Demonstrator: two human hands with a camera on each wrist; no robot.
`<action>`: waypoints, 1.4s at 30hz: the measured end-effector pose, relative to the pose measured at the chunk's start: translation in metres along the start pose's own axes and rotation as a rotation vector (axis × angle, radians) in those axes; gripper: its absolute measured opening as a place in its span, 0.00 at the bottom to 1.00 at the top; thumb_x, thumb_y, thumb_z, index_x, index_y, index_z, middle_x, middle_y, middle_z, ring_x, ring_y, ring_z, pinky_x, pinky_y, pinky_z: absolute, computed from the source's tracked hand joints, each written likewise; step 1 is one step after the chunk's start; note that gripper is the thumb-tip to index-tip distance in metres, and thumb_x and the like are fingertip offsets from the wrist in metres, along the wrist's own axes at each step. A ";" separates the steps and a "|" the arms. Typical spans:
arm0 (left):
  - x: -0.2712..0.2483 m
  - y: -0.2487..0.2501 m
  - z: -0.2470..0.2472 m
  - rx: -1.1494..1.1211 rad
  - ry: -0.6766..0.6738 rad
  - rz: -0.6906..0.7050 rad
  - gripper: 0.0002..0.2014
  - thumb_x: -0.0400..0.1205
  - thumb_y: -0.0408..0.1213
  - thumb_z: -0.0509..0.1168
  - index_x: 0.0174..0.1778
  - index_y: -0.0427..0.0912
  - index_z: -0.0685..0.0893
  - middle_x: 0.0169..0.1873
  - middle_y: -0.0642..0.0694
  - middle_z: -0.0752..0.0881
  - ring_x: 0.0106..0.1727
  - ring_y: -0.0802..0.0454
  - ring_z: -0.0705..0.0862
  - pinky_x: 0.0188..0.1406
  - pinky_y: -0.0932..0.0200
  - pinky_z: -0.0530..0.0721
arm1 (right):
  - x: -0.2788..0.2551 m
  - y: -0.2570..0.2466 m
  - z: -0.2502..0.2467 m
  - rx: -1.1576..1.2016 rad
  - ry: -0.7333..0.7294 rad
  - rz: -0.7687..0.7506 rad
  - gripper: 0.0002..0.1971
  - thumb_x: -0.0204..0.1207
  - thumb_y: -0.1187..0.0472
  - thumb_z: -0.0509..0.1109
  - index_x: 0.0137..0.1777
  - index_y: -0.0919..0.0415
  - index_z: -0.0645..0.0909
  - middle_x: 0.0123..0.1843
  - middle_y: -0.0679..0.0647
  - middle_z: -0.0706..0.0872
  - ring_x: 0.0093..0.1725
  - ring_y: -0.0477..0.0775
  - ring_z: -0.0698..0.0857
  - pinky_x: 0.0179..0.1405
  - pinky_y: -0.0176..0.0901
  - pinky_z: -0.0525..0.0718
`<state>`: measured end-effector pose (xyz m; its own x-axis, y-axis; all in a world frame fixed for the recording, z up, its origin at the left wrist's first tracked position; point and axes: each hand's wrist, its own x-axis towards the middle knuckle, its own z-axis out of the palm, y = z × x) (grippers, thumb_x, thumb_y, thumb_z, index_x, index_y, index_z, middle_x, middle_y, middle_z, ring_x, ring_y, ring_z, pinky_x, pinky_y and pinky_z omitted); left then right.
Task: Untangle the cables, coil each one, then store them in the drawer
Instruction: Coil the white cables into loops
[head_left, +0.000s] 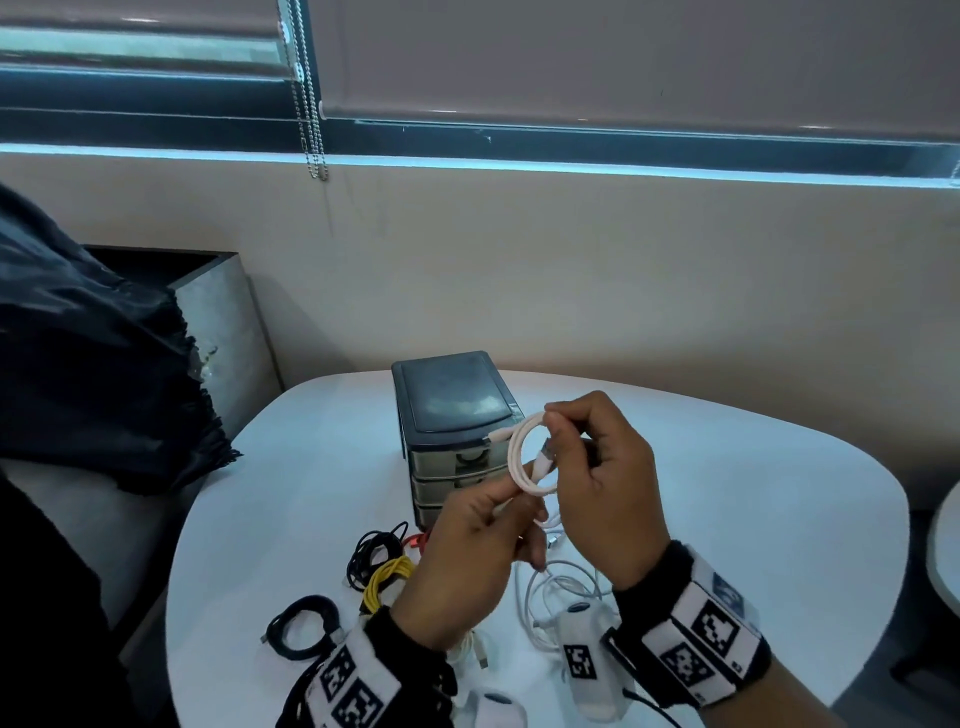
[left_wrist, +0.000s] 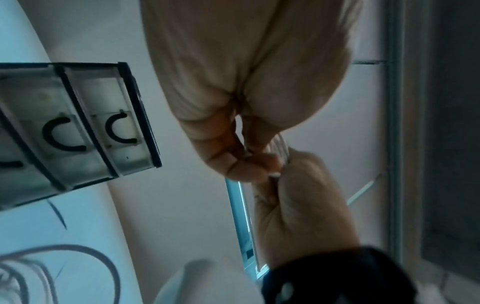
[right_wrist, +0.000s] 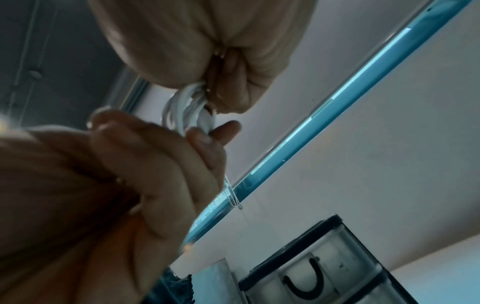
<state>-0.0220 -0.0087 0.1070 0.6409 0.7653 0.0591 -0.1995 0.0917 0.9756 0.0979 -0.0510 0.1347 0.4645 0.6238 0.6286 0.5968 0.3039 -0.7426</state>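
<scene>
A pale pink-white cable (head_left: 525, 457) is wound into a small coil and held up in front of the dark drawer unit (head_left: 451, 410). My left hand (head_left: 511, 506) pinches the coil's lower part, and the right hand (head_left: 550, 422) pinches its top, with one plug end lying across the loop. In the left wrist view the strands (left_wrist: 281, 144) run between my left fingers (left_wrist: 249, 164) and the right hand (left_wrist: 301, 195). The right wrist view shows the coil (right_wrist: 187, 109) between both hands. The unit's clear drawers (left_wrist: 78, 127) look pushed in.
On the white table (head_left: 727, 493) lie a black cable tangle (head_left: 374, 548), a yellow cable bundle (head_left: 389, 577), a coiled black cable (head_left: 306, 623) and loose white cables (head_left: 561, 587). A dark cloth (head_left: 78, 364) hangs at the left. The wall stands close behind the table.
</scene>
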 end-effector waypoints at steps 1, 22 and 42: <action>0.000 0.003 -0.002 -0.013 -0.019 0.000 0.12 0.88 0.29 0.61 0.51 0.38 0.91 0.33 0.40 0.79 0.25 0.53 0.76 0.29 0.64 0.79 | 0.002 0.001 -0.002 0.029 -0.019 0.040 0.07 0.83 0.65 0.66 0.43 0.59 0.80 0.35 0.43 0.85 0.35 0.43 0.84 0.34 0.29 0.79; 0.004 0.009 -0.027 -0.196 0.033 -0.018 0.16 0.75 0.47 0.77 0.55 0.43 0.93 0.38 0.38 0.85 0.43 0.39 0.75 0.48 0.43 0.76 | -0.005 -0.007 -0.008 0.097 -0.391 0.037 0.07 0.82 0.57 0.70 0.42 0.48 0.78 0.32 0.41 0.83 0.31 0.43 0.78 0.33 0.32 0.75; 0.004 0.000 -0.017 -0.062 -0.006 0.028 0.12 0.81 0.35 0.68 0.57 0.42 0.92 0.30 0.43 0.84 0.31 0.54 0.82 0.34 0.62 0.82 | -0.014 -0.001 -0.006 0.163 -0.362 0.152 0.10 0.85 0.55 0.60 0.41 0.55 0.74 0.30 0.44 0.84 0.27 0.43 0.80 0.29 0.34 0.78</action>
<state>-0.0314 0.0053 0.1039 0.6388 0.7644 0.0874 -0.2630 0.1101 0.9585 0.0953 -0.0640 0.1281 0.2623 0.8741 0.4089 0.4143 0.2806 -0.8658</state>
